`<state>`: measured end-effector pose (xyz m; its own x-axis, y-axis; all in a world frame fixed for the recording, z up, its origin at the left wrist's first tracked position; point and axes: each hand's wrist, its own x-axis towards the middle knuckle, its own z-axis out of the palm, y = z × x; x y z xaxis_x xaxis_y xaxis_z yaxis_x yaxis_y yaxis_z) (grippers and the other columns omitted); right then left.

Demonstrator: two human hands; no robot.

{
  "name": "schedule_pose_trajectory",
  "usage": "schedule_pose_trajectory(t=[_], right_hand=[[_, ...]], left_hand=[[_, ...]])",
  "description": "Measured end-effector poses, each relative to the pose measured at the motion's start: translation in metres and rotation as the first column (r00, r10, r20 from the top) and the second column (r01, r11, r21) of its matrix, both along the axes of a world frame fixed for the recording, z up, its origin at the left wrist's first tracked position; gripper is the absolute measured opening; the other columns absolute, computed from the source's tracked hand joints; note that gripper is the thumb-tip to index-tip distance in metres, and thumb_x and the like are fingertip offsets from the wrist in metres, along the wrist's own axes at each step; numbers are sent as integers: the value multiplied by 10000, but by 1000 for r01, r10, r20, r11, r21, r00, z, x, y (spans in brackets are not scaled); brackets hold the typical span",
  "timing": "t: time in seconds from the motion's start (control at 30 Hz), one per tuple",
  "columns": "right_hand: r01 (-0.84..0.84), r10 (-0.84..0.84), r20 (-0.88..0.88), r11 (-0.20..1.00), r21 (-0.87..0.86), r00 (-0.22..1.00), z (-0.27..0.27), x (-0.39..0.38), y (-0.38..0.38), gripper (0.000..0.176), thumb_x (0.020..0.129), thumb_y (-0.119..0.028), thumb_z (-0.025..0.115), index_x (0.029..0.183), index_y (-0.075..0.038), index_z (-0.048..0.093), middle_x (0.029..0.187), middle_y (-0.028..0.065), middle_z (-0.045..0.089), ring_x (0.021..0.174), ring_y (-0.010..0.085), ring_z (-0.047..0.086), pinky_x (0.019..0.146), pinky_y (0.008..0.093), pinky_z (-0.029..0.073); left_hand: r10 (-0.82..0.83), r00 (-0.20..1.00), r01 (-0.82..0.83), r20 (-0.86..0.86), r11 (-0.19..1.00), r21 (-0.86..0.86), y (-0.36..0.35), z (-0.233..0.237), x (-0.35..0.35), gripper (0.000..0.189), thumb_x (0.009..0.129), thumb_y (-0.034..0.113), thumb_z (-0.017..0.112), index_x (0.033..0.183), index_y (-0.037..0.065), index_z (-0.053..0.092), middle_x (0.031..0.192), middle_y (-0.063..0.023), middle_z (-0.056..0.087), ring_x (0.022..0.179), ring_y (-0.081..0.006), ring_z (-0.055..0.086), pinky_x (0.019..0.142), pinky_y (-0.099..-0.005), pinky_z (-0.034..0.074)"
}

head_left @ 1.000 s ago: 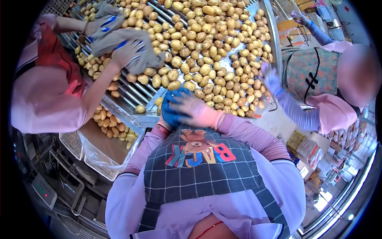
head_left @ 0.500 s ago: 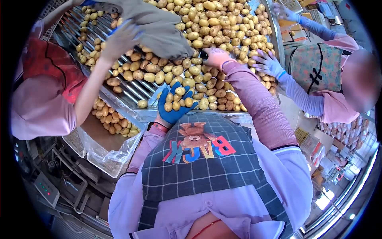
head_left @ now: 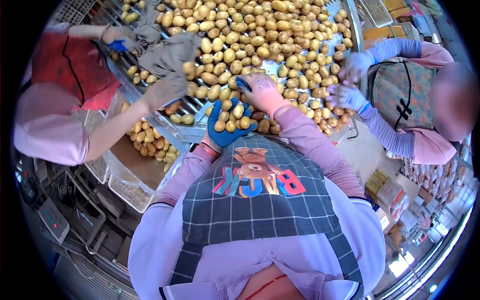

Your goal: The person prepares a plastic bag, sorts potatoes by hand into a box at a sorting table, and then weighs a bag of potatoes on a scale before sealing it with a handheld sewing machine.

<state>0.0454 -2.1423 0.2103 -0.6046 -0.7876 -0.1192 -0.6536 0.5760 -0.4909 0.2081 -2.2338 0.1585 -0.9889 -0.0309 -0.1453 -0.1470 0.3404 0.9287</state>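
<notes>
My left hand [head_left: 223,131], in a blue glove, is cupped palm-up and holds several small potatoes [head_left: 233,115] at the near edge of the roller table [head_left: 197,131]. My right hand [head_left: 263,92], in a pale pink glove, rests on the heap of potatoes [head_left: 260,35] just beyond, fingers curled over a few of them. A dark blue bit shows at its fingertips. I cannot tell if it grips anything.
A person on the left reaches grey-gloved hands [head_left: 165,89] over the rollers. A person on the right has pale-gloved hands [head_left: 345,96] in the heap. A plastic-lined crate [head_left: 131,186] with potatoes sits below the table's left edge. A scale [head_left: 50,223] stands lower left.
My right hand has drawn back from farther up the heap toward my left hand. The left person's gloved hands moved down and left. The right person's hands came closer together on the heap.
</notes>
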Motion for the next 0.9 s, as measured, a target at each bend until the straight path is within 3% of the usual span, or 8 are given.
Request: schedule_pose_trajectory(t=[0.1,0.13,0.23,0.27,0.33,0.43,0.63,0.9], right_hand=[[-273,380,-143,836,475,914,-31,-7,-10,205,767,-156,602,924,-73,705,936,137,676,899,279,650,791,393,505],[-290,424,-173,813,504,889,-38,-8,-14,181,775,-152,594,900,-79,702,917,122,689,875,265,663,765,395,513],[-390,513,-241,822,415,824,-42,-16,-8,109,751,-138,603,768,-92,700,802,128,679,752,270,664,712,387,527],[-449,570,-153,761,468,807,-65,-32,-4,125,751,-136,600,817,-69,683,811,140,658,763,289,650,706,393,524],[-549,612,-141,772,319,778,-70,-52,11,129,756,-165,606,816,-59,646,813,162,632,782,336,624,695,443,500],[-410,378,161,826,385,912,-24,-64,-12,303,755,-289,685,986,-95,670,881,184,672,826,369,646,756,424,506],[252,337,400,404,-879,852,141,42,-128,303,925,-87,551,1191,56,573,1122,158,634,952,220,638,791,326,539],[-537,805,60,447,-715,591,109,231,-207,568,814,-314,704,1279,-56,503,1228,207,553,1136,364,541,980,403,439]], left_hand=[[-67,990,-7,-126,860,-511,-4,3,5,521,863,517,594,1294,241,497,1343,72,502,1317,-157,376,1129,-439,187],[85,995,-55,-52,904,425,-5,5,5,530,870,513,587,1307,230,486,1363,61,489,1324,-158,368,1134,-440,181],[56,956,-233,287,-450,862,-7,36,18,459,948,450,477,1295,150,465,1306,-37,513,1263,-218,416,1083,-439,276],[192,980,-130,59,381,915,-4,22,25,401,955,441,453,1212,136,496,1195,-41,524,1170,-227,448,1013,-440,330],[276,951,-246,139,403,881,-9,17,43,333,957,427,426,1039,122,529,1004,-39,503,983,-224,472,881,-419,396],[385,902,5,196,-462,887,-19,53,87,283,954,371,419,865,125,526,881,-13,489,772,-203,475,800,-338,401],[957,256,220,-136,79,972,4,18,227,17,895,83,542,879,77,542,719,-23,547,737,-134,572,735,-309,487],[592,-140,-387,794,-771,506,100,-80,471,481,862,535,540,1209,203,561,1220,-90,547,1170,-264,482,982,-482,387]])
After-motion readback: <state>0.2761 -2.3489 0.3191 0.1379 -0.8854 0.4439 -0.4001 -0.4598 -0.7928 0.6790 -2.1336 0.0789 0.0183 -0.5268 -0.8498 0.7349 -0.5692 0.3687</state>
